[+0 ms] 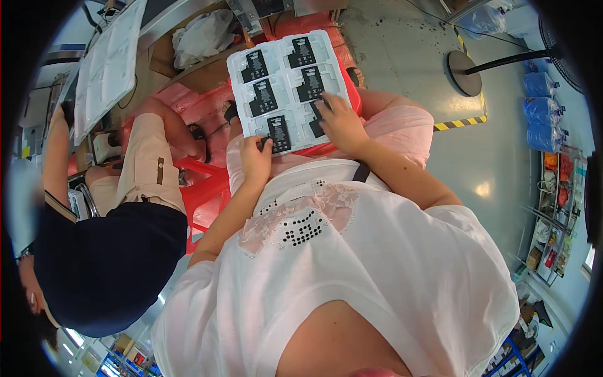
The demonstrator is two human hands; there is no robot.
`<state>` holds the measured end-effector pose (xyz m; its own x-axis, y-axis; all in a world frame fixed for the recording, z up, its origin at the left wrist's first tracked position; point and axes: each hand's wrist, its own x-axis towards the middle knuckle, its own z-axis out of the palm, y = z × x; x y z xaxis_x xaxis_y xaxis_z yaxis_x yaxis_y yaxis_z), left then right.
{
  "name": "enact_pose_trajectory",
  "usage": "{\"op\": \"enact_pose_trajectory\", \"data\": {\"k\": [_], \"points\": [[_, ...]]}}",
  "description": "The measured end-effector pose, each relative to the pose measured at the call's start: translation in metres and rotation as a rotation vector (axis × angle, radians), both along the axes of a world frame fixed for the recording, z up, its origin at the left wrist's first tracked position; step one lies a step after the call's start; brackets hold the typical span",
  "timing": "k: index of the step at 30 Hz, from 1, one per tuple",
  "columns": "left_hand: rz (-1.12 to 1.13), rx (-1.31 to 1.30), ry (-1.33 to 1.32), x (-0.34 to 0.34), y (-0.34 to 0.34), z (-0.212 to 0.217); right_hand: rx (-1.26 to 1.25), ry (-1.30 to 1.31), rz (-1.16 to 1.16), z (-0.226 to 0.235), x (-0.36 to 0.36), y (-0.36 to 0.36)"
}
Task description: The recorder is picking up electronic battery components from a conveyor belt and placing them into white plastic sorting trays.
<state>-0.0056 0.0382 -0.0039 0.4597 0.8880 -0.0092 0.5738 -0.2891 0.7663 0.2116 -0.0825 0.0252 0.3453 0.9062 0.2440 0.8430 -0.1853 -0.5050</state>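
Observation:
A white moulded plastic tray (284, 81) rests across my lap, with flat black stepped battery packs (264, 96) in its two columns of compartments. At the tray's near left corner, my left hand (256, 160) is closed on the rim, its thumb beside the nearest left battery (278, 133). My right hand (342, 125) lies over the near right compartment, fingers stretched out and apart. They reach toward the middle right battery (309, 84) and partly cover the near right battery (315, 124). Whether those fingertips touch a battery cannot be made out.
Another person (113, 257) in a dark top sits at my left, beside a raised white tray (110, 69). A red plastic stool (207, 195) stands between us. A clear plastic bag (202, 39) lies beyond. At right are a fan base (465, 73) and blue water bottles (543, 110).

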Motion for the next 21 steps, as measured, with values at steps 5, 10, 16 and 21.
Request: {"op": "enact_pose_trajectory", "data": {"k": [5,10,16,21], "points": [[-0.081,0.255,0.307,-0.004,0.004,-0.006,-0.202,-0.328,0.289,-0.033,-0.017,-0.029],[-0.133,0.259,0.383,0.0,0.0,0.013,-0.278,-0.34,0.335,-0.029,-0.017,-0.03],[-0.313,0.434,0.349,0.012,-0.002,0.027,-0.188,-0.328,0.283,-0.024,-0.014,-0.025],[-0.52,0.508,0.393,0.0,0.019,0.023,-0.332,-0.251,0.381,-0.03,-0.007,-0.032]]}}
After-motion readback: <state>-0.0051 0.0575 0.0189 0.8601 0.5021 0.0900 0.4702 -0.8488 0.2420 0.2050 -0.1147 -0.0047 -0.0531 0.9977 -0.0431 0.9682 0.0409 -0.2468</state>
